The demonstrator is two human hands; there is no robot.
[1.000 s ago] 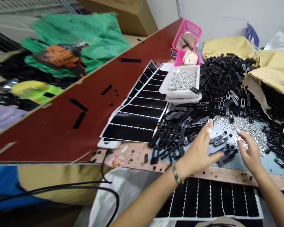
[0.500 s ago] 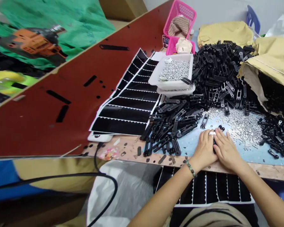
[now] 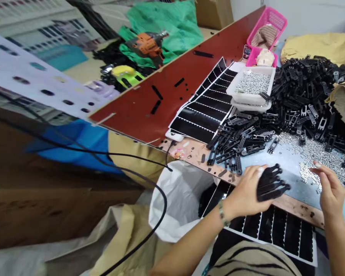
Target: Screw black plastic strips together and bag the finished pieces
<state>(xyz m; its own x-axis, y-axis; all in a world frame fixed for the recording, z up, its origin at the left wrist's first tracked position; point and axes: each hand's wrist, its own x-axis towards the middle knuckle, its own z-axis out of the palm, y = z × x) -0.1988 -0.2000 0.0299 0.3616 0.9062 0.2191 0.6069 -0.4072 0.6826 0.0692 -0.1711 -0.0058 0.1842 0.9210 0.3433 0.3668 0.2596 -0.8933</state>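
Observation:
My left hand (image 3: 246, 193) is wrapped round a small bundle of black plastic link-like parts (image 3: 270, 183), lifted over the table's front edge. Their rounded ends stick out to the right. Off to the right, my right hand (image 3: 332, 189) is raised above the blue sheet (image 3: 289, 161), thumb and fingers a little apart, with nothing visible in it. Just behind its fingertips lie many small silver metal pieces (image 3: 323, 153). One loose black part (image 3: 273, 146) rests on the sheet near the large heap of black plastic parts (image 3: 293, 88).
White tubs (image 3: 250, 100) of silver pieces stand behind the heap, with pink baskets (image 3: 268, 27) beyond. Black sticker sheets (image 3: 202, 115) lean by a red-brown board (image 3: 138, 122). A black cable (image 3: 161, 191) hangs before a white sack (image 3: 175, 191). An orange power tool (image 3: 146, 44) lies behind the board.
My hands were together on the table and have come apart. The left has lifted the black bundle; the right has moved away to the right. The view has swung left.

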